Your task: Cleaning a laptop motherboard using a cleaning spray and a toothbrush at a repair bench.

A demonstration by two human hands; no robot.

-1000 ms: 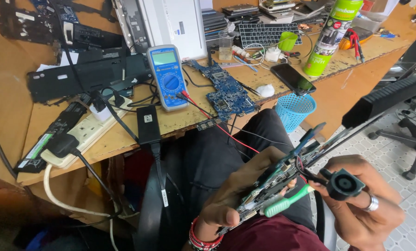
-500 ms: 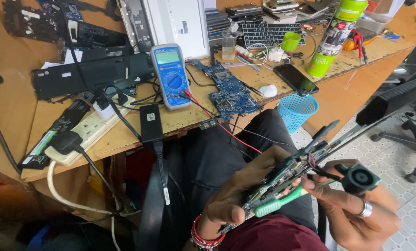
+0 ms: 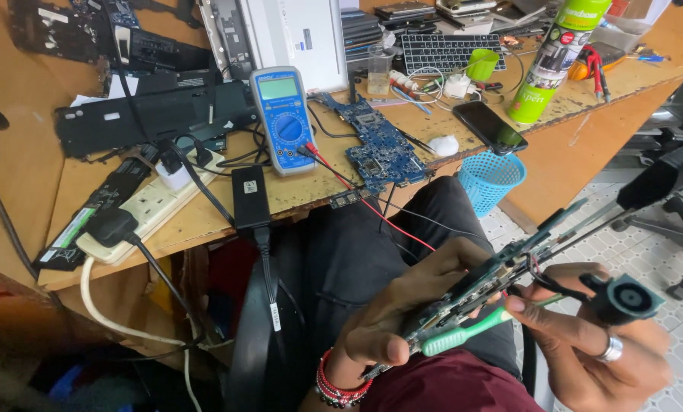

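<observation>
The left hand point(image 3: 402, 317) grips a circuit board point(image 3: 482, 286) edge-on over the lap, the right hand's point(image 3: 585, 343) fingers closed on a green brush point(image 3: 463, 336); the small black fan point(image 3: 623, 297), dangling by its wires beside those fingers, could tear loose

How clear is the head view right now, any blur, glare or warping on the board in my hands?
Head view: even daylight, no harsh shadows; the circuit board in the left hand is seen edge-on and slightly soft; the right hand with the small fan is sharp; wide-angle bending curves the desk edge; mild glare on the phone.
</observation>
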